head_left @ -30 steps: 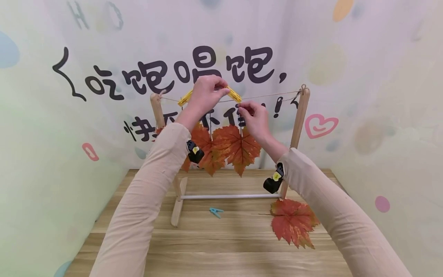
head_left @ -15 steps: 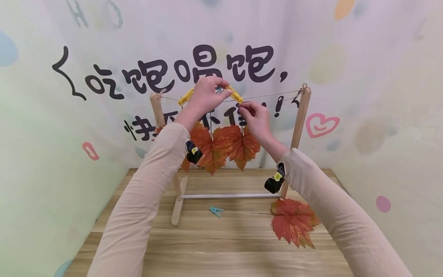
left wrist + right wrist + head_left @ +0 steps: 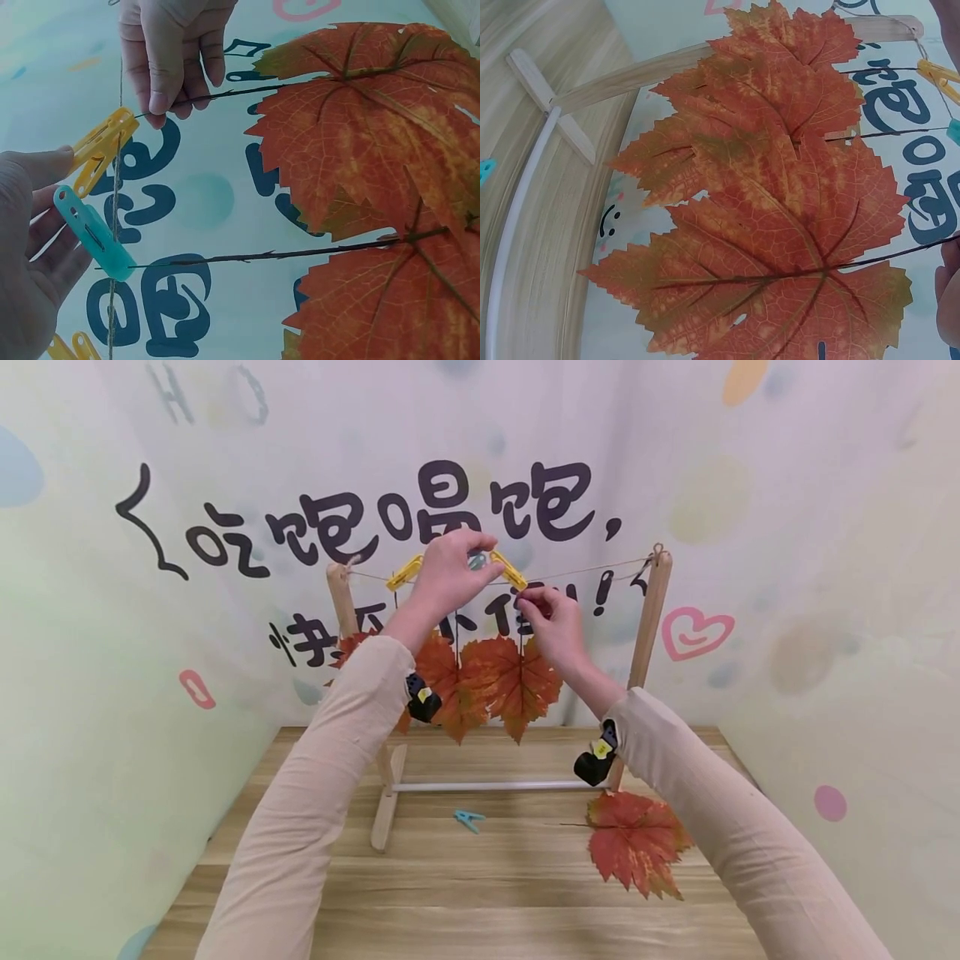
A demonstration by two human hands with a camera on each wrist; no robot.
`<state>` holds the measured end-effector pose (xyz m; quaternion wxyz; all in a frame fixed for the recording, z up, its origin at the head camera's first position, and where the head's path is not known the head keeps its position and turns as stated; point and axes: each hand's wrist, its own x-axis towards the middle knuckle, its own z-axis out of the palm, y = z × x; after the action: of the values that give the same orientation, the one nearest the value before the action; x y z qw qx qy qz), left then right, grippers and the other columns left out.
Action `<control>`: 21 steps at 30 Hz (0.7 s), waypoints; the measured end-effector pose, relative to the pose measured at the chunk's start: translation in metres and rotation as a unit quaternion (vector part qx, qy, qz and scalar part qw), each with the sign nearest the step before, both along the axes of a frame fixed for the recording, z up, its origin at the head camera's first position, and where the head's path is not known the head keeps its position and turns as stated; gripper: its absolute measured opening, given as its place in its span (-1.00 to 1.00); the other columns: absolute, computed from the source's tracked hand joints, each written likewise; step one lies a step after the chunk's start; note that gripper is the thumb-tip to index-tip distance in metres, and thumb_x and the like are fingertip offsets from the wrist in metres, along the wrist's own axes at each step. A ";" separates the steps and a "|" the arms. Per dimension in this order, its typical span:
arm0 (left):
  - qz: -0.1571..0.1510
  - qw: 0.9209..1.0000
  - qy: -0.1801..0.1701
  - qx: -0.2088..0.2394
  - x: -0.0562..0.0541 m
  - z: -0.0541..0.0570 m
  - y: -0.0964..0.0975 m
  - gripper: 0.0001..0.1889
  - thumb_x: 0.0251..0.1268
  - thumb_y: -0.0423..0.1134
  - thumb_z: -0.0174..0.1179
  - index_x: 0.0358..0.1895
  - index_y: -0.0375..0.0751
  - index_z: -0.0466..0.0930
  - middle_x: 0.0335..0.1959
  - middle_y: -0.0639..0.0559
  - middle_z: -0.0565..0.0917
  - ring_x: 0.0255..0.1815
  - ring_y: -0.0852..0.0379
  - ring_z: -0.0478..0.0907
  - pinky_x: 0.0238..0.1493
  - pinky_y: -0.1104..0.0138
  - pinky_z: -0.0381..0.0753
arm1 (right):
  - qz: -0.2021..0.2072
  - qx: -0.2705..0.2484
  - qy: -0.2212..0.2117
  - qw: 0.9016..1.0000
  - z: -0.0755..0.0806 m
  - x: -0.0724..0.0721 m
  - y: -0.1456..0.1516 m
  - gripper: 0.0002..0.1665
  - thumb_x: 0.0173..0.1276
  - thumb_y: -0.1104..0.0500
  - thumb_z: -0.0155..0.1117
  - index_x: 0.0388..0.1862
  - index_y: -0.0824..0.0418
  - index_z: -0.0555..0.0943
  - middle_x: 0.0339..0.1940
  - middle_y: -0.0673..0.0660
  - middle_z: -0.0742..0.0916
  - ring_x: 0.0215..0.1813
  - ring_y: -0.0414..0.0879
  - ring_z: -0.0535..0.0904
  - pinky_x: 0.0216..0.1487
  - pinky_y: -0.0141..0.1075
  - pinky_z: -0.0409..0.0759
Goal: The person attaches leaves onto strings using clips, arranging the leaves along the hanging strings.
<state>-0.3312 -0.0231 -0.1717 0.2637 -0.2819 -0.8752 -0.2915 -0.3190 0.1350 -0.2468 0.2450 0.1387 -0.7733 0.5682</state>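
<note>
Clothespin of yellow colour (image 3: 509,570) is situated at the twine (image 3: 115,202), between the two hands. The left hand (image 3: 450,570) pinches it by its upper end. The right hand (image 3: 553,614) pinches the stem (image 3: 240,93) of an orange leaf (image 3: 522,685), which hangs below; its tip comes to the clothespin, but whether it is gripped there, I cannot tell. To the left, a teal clothespin (image 3: 94,234) holds the stem of a second leaf (image 3: 453,685) on the twine. The twine goes between a left post (image 3: 342,602) and a right post (image 3: 651,627), both wooden. On the worktop (image 3: 450,902), a blue clothespin (image 3: 468,820) lies on the near side of a white rod (image 3: 502,786), and a loose leaf (image 3: 636,843) at the right.
</note>
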 end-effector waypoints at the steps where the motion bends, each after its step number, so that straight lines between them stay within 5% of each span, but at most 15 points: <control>1: -0.001 1.000 0.004 0.003 0.000 0.000 0.000 -0.63 0.13 -0.19 0.24 0.00 -0.29 0.56 -0.06 -0.10 0.61 -0.04 0.05 0.51 -0.02 0.34 0.46 | 0.000 0.001 0.000 1.000 0.000 0.000 0.000 -0.76 0.28 0.27 0.15 -0.16 0.44 0.58 -0.25 0.28 0.64 -0.34 -0.14 0.48 -0.37 -0.55 0.47; 12: -0.004 0.997 0.059 0.058 0.007 -0.001 -0.012 -0.68 0.11 -0.25 0.25 -0.06 -0.30 0.59 -0.11 -0.08 0.63 -0.06 0.10 0.53 -0.04 0.40 0.51 | 0.014 -0.001 0.009 1.000 -0.005 0.003 0.011 -0.74 0.27 0.28 0.17 -0.12 0.44 0.56 -0.22 0.28 0.64 -0.32 -0.17 0.50 -0.30 -0.52 0.48; 21: -0.055 0.993 0.070 0.079 0.021 -0.013 -0.020 -0.75 0.10 -0.33 0.23 -0.13 -0.36 0.61 -0.17 -0.13 0.64 -0.15 0.03 0.55 -0.13 0.34 0.58 | 0.010 0.050 -0.012 0.999 -0.010 0.023 0.031 -0.70 0.27 0.23 0.18 -0.09 0.41 0.54 -0.22 0.28 0.63 -0.29 -0.22 0.48 -0.31 -0.57 0.45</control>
<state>-0.3101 -0.0427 -0.1850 0.3287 -0.3277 -0.8122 -0.3534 -0.2965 0.1662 -0.2568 0.2230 0.1519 -0.8020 0.5329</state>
